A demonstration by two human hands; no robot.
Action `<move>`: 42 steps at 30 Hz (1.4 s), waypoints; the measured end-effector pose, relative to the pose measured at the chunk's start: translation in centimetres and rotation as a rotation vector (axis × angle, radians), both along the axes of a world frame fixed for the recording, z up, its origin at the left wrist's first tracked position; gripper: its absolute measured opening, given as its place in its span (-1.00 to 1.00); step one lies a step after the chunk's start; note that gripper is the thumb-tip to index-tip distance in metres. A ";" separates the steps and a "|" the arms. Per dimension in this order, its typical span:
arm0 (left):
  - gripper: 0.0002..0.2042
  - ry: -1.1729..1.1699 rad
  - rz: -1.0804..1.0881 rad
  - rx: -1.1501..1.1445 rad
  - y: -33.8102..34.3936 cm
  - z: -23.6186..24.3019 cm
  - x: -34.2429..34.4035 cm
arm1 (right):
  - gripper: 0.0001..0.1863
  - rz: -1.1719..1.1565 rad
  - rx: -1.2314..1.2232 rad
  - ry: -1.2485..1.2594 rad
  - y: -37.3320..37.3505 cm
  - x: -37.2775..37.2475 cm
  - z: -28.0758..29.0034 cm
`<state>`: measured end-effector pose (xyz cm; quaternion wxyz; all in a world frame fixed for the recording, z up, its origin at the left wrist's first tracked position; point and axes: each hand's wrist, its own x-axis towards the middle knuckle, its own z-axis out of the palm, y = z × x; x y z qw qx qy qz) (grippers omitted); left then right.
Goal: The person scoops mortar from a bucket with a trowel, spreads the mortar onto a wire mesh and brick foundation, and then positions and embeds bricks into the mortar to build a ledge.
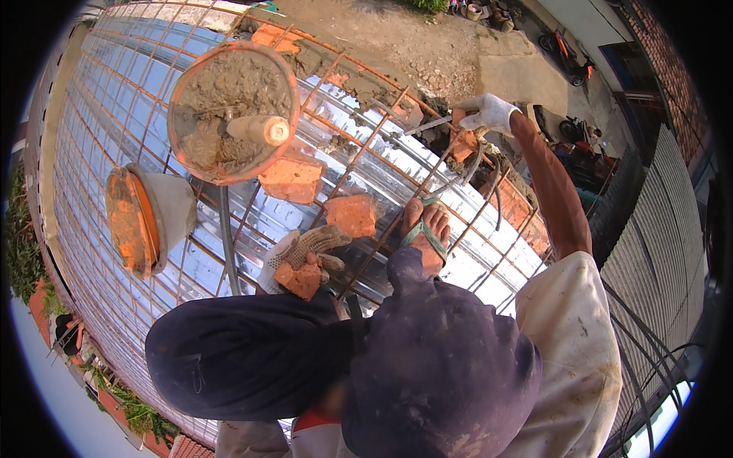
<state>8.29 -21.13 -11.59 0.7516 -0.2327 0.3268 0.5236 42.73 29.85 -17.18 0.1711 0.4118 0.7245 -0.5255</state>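
Note:
My left hand (309,246), in a pale dotted work glove, is closed around a broken piece of orange brick (299,281) beside my bent left knee. My right arm stretches far out to the right. At its end my gloved right hand (490,114) has its fingers curled down on a brick piece (463,145) at the wall's edge, by a grey metal strip (427,125); the fingers partly hide the contact. To the upper left, a round bucket (293,84) is full of wet mortar (221,76), with a thick wooden tool handle (263,130) sticking out of it.
A rusty rebar grid (359,156) spans shiny sheeting (252,214). Loose bricks (292,177) lie near my sandalled foot (427,229). A second bucket (172,206) lies tipped at left. Beyond the brick edge, the ground (397,46) and motorbikes (566,57) are far below; corrugated roofing (660,237) stands right.

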 end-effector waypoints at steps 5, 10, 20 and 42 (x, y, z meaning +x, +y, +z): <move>-0.39 -0.073 -0.037 0.047 2.9 3.2 0.4 | -0.39 0.017 0.162 -0.160 -2.0 -1.0 2.7; -0.39 -0.073 -0.015 0.081 0.1 0.9 0.0 | -0.20 -0.075 0.400 -0.051 -6.8 -0.4 3.6; -0.36 0.019 -0.068 0.110 3.0 3.0 0.9 | -0.24 -0.065 0.742 -0.257 -10.5 -3.0 2.8; -0.36 -0.032 -0.017 0.068 2.3 2.7 0.4 | -0.42 -0.014 0.653 -0.334 -11.0 -4.4 5.7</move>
